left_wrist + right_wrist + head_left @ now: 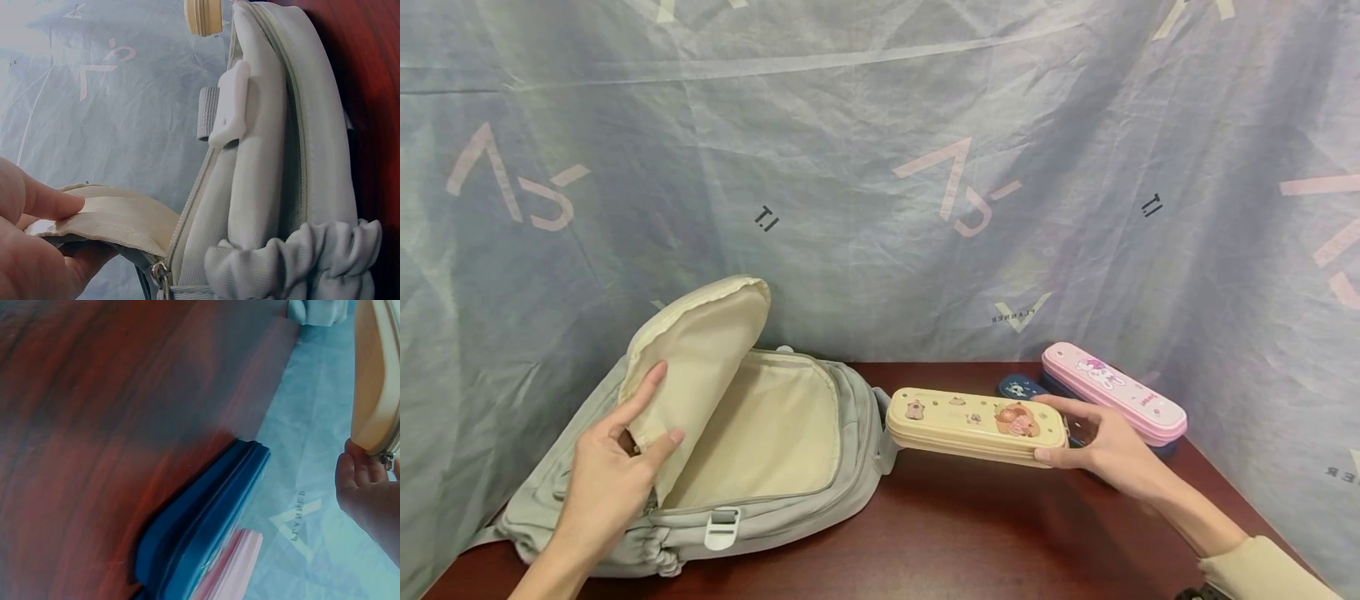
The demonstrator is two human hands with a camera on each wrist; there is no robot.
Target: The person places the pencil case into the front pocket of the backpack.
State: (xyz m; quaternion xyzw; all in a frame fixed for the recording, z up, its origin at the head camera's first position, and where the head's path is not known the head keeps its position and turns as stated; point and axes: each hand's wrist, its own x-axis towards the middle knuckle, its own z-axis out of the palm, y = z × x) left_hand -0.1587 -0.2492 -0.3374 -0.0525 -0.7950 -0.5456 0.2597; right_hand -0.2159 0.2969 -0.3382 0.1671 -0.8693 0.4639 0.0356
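A pale green backpack [850, 417] lies on the table with its front pocket unzipped. My left hand [613, 467] pinches the edge of the cream-lined pocket flap [700, 358] and holds it raised; the left wrist view shows thumb and fingers on either side of the fabric [119, 215]. My right hand [1105, 442] grips the right end of a yellow pencil case [973, 423] with cartoon prints. In the right wrist view this pencil case [375, 381] is held above the table, its zipper pull near the fingers. Its left end comes close to the backpack's right side.
Behind my right hand, a pink pencil case [1116, 387] rests on top of a dark blue one, with another dark blue case [1018, 387] beside them. The reddish-brown table [940, 533] ends at a grey patterned cloth [880, 208] hanging behind and at both sides.
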